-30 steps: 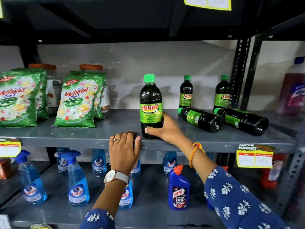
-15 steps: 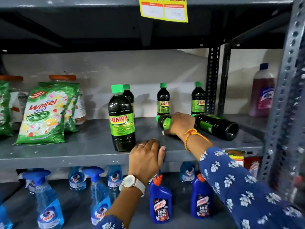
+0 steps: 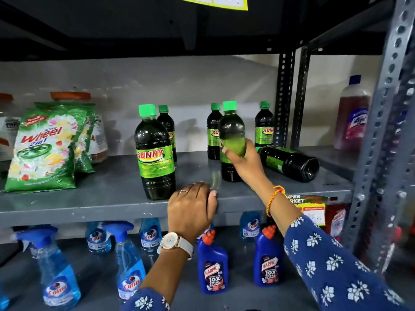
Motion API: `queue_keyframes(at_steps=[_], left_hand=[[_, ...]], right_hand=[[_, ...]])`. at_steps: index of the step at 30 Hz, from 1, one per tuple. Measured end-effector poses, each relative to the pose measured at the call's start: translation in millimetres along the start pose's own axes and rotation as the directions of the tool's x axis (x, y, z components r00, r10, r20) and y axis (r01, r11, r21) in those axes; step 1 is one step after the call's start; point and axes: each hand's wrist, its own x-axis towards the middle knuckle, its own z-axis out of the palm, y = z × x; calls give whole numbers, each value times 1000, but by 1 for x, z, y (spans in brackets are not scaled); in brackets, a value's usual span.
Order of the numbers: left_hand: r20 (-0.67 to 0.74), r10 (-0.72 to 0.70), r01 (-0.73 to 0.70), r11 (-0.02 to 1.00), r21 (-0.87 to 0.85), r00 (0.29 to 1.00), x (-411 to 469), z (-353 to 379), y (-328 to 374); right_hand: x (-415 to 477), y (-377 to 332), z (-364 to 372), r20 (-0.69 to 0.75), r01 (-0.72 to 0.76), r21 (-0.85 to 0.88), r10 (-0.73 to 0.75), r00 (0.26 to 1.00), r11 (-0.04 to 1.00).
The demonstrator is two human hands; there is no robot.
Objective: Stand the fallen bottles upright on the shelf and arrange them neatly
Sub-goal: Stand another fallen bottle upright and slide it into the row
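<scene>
On the grey middle shelf (image 3: 101, 194), my right hand (image 3: 243, 163) grips a dark Sunny bottle with a green cap (image 3: 231, 124), held upright with its base on or just above the shelf. One front bottle (image 3: 155, 153) stands upright to its left. Behind stand three more upright bottles: one (image 3: 167, 122) behind the front bottle, one (image 3: 213, 131) partly hidden by the held bottle, one (image 3: 265, 126) near the post. A last bottle (image 3: 289, 162) lies on its side at the right, base toward me. My left hand (image 3: 192, 209) rests flat on the shelf's front edge.
Green Wheel detergent bags (image 3: 45, 149) and orange-lidded jars (image 3: 71, 97) fill the shelf's left. A perforated steel post (image 3: 285, 97) bounds the right; a pink bottle (image 3: 352, 113) stands beyond it. Below are blue Colin sprays (image 3: 130, 265) and Harpic bottles (image 3: 213, 265).
My right hand took hold of one lying bottle by its neck end and raised it upright. The view shifted closer and to the right. My left hand stayed on the shelf edge.
</scene>
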Motion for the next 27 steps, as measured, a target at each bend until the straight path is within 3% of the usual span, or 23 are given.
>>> queue_keyframes(at_steps=[6,9,11,16,21,27], left_hand=[[-38,-5,4,1000,-7,999,0,3,1],[-46,-13,13,1000,-6,999,-1,4,2],[-49,-19,19,1000,-5,999,-1,4,2],[-45,-41,41,999,-11,998,-2,2,4],[-41,-42,41,999,-21,998,-2,1,4],[-28,-47,46,999,-26,999,-2,2,4]], right_hand=[[2,6,4,98,-88,59,82,992,994],[2,11,4,87,-86,-263,113,990,961],[3,15,4,46,-107,-337,130,990,935],[9,17,1,113,-276,-66,282,953,959],[3,12,4,106,-178,-98,188,976,979],[1,10,0,180,-198,-59,205,962,978]])
